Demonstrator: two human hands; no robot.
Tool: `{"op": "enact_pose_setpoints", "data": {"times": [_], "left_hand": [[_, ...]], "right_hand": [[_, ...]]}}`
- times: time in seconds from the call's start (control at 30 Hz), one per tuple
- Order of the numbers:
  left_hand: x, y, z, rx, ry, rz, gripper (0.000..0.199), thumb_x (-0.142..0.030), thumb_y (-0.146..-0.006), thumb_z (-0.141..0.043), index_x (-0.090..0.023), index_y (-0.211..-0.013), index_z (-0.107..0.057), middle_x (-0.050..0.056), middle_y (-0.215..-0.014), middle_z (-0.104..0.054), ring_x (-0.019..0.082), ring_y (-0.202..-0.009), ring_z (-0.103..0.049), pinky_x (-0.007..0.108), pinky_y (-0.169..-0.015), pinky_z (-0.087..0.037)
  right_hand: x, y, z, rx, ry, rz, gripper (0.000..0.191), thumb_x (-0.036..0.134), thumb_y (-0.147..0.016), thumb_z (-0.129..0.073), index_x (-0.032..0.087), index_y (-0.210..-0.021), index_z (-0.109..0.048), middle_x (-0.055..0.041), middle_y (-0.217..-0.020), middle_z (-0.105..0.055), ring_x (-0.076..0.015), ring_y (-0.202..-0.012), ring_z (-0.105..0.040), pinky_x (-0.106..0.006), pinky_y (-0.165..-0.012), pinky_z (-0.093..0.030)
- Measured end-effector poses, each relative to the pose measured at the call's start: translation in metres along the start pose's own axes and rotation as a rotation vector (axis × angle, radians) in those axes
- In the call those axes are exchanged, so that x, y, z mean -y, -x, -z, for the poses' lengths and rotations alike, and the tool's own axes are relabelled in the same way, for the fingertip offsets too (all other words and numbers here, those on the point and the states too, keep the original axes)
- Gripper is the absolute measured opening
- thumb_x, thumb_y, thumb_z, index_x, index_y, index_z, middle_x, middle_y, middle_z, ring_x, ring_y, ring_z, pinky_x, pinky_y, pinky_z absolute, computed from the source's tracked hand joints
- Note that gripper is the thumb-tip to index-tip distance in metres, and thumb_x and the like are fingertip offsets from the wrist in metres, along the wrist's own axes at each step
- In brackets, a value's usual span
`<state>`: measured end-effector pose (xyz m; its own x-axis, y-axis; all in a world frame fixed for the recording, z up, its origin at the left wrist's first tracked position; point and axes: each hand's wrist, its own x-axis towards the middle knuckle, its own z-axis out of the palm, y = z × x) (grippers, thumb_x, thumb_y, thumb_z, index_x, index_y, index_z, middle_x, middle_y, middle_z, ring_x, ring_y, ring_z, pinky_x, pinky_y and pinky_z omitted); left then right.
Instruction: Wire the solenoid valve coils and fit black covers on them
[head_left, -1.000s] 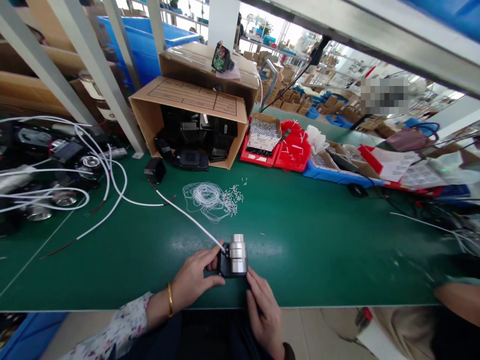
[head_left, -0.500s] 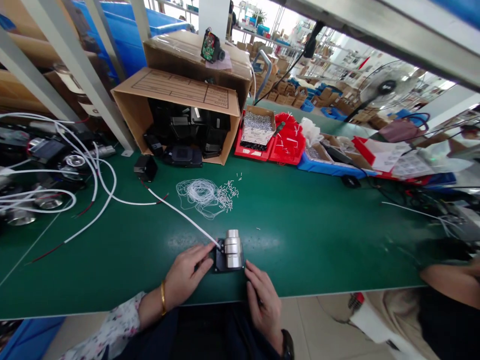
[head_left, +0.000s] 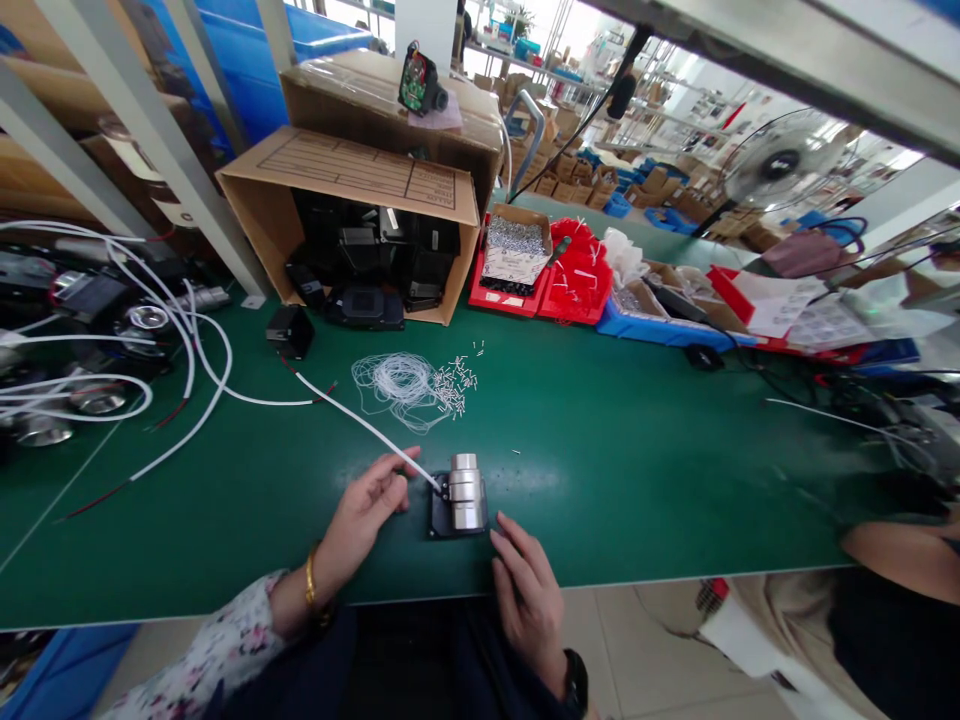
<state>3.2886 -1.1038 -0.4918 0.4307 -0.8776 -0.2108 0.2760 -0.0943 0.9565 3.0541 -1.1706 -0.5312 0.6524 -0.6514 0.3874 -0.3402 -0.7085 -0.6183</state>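
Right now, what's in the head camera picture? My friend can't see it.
A person's left hand and right hand are on either side of a silver cylinder on a black plate, with a white cable running from it, on a green workbench. Behind are a tangle of thin white strands, small pale pieces and a cardboard box holding black parts.

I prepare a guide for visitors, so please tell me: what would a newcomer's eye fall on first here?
Probably the silver cylinder on its black plate, between the left hand and right hand. Beyond it, a loose white coil lies beside tiny pieces. Farther back, an open carton holds black parts.
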Motion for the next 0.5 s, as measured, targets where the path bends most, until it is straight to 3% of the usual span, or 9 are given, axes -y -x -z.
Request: {"op": "enact_pose_setpoints", "data": {"times": [0.1, 0.13, 0.2, 0.27, 0.33, 0.5], "left_hand": [[-0.016, -0.007, -0.004, -0.004, 0.430, 0.106, 0.043, -0.036, -0.086, -0.051, -0.021, -0.126, -0.045, 0.010, -0.121, -0.054, 0.011, -0.072, -0.054, 0.024, -0.066, -0.045], [-0.022, -0.010, -0.004, -0.012, 0.541, 0.127, 0.042, -0.036, -0.087, -0.050, -0.021, -0.125, -0.045, 0.011, -0.121, -0.054, 0.011, -0.072, -0.055, 0.024, -0.066, -0.046], [-0.034, -0.014, -0.006, -0.080, 0.623, 0.101, 0.033, -0.034, -0.087, -0.050, -0.018, -0.116, -0.051, 0.009, -0.102, -0.063, 0.010, -0.065, -0.055, 0.021, -0.061, -0.046], [-0.045, -0.013, -0.009, -0.201, 0.542, 0.008, 0.024, -0.034, -0.087, -0.051, -0.015, -0.100, -0.056, 0.003, -0.074, -0.064, 0.008, -0.053, -0.052, 0.017, -0.051, -0.042], [-0.056, -0.008, -0.016, -0.256, 0.384, -0.079, 0.024, -0.038, -0.087, -0.050, -0.015, -0.090, -0.056, -0.001, -0.058, -0.059, 0.007, -0.044, -0.047, 0.015, -0.044, -0.036], [-0.070, -0.002, -0.061, 0.025, 0.036, -0.062, 0.039, -0.047, -0.087, -0.042, -0.013, -0.085, -0.060, -0.004, -0.048, -0.050, 0.006, -0.037, -0.037, 0.017, -0.039, -0.029]], "right_hand": [[0.006, -0.018, -0.001, 0.082, -0.117, -0.172, 0.064, 0.021, -0.083, -0.056, 0.022, -0.139, -0.025, -0.0147, -0.135, -0.041, -0.0237, -0.102, -0.057, -0.039, -0.084, -0.052], [0.008, -0.027, -0.002, 0.141, -0.146, -0.206, 0.076, 0.023, -0.080, -0.061, 0.020, -0.142, -0.017, -0.0156, -0.138, -0.037, -0.0245, -0.103, -0.057, -0.039, -0.085, -0.052], [0.010, -0.047, -0.004, 0.265, -0.144, -0.208, 0.087, 0.021, -0.074, -0.067, 0.020, -0.142, -0.013, -0.0140, -0.142, -0.033, -0.0271, -0.116, -0.048, -0.041, -0.095, -0.047], [0.009, -0.063, -0.006, 0.347, -0.097, -0.174, 0.082, 0.016, -0.070, -0.068, 0.021, -0.139, -0.024, -0.0108, -0.140, -0.037, -0.0278, -0.125, -0.039, -0.042, -0.102, -0.039], [0.004, -0.067, -0.009, 0.354, -0.073, -0.149, 0.077, 0.013, -0.066, -0.069, 0.022, -0.134, -0.033, -0.0098, -0.135, -0.043, -0.0270, -0.122, -0.044, -0.039, -0.100, -0.042], [0.000, -0.041, -0.015, 0.156, -0.120, -0.060, 0.064, 0.035, -0.068, -0.069, 0.026, -0.126, -0.045, -0.0063, -0.114, -0.059, -0.0273, -0.101, -0.061, -0.033, -0.078, -0.056]]}}
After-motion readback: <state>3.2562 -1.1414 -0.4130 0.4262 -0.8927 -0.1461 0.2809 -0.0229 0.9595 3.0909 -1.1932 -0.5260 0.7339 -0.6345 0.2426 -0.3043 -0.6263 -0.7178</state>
